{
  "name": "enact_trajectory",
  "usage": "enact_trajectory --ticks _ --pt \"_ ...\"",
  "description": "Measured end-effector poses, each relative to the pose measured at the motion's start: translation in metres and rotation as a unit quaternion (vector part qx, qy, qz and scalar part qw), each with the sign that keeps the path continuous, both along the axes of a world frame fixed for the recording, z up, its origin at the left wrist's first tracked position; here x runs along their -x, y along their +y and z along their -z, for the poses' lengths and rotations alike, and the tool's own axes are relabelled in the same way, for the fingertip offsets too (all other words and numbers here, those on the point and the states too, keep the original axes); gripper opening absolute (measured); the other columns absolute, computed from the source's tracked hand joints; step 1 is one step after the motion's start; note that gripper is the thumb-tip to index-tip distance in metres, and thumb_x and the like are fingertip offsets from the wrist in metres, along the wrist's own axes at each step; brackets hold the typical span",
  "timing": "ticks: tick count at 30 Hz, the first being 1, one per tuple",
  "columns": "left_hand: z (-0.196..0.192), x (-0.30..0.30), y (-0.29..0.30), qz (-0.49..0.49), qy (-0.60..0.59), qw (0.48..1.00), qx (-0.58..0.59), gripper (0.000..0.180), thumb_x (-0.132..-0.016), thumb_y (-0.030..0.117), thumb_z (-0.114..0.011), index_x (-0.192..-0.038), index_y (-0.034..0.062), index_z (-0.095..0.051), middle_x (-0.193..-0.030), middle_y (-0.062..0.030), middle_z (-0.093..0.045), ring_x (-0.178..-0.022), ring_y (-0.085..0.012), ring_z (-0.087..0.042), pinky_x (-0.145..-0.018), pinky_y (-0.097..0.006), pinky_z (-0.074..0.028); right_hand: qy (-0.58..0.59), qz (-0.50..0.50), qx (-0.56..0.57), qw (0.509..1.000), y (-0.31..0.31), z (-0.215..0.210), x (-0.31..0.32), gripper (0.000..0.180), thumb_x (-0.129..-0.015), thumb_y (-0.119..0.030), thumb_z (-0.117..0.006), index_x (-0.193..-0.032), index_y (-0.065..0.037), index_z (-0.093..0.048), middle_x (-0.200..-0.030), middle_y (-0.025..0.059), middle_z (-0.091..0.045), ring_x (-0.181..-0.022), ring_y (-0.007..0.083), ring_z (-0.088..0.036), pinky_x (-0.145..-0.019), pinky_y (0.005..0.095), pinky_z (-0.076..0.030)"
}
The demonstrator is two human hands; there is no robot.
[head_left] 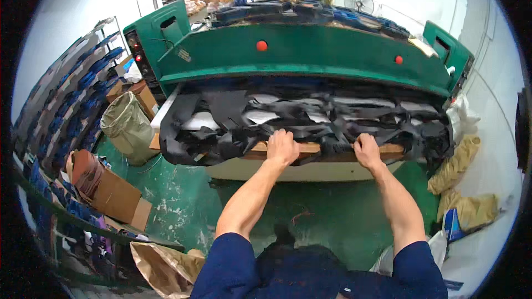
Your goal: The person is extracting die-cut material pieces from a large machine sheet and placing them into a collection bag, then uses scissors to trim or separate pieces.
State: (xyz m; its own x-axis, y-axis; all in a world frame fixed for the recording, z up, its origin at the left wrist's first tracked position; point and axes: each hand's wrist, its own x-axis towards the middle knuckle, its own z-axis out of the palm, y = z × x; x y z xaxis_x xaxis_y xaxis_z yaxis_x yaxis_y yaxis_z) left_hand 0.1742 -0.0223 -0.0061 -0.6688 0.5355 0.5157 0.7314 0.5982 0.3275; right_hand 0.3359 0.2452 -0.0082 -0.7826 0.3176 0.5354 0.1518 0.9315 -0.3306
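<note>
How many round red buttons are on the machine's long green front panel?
2: one red button left of the green panel's middle, the other red button toward its right end.

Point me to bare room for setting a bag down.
The green floor is mostly bare between the cardboard box and left forearm, and, shadowed, between that and the right forearm. Crowded: the white board under black strips, near the left hand and right hand; the right wall's foot, with tan sacks.
</note>
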Motion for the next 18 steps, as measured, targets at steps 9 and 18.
enact_trajectory --ticks 9,18 --pt "-0.002 -0.025 -0.007 0.022 0.032 0.999 -0.034 0.017 -0.075 0.017 -0.064 -0.072 0.0016 -0.058 -0.078 -0.0189 -0.055 -0.079 -0.0378 -0.056 -0.071 -0.049 -0.047 0.05 -0.052 0.007 0.997 -0.004 -0.012 -0.03 0.011 -0.081 -0.011 -0.06 -0.078 -0.004 -0.052 -0.078 0.0157 -0.055 -0.079 0.0369 -0.052 -0.07 0.0486 -0.042" --pt "-0.011 -0.088 -0.031 0.028 0.051 0.998 -0.019 0.018 -0.074 0.018 -0.062 -0.071 0.0045 -0.052 -0.077 -0.0165 -0.051 -0.077 -0.036 -0.053 -0.066 -0.048 -0.043 0.073 -0.086 -0.02 0.993 -0.024 -0.023 -0.091 0.011 -0.077 -0.005 -0.062 -0.079 -0.006 -0.051 -0.078 0.0132 -0.053 -0.078 0.0345 -0.052 -0.067 0.0458 -0.041"
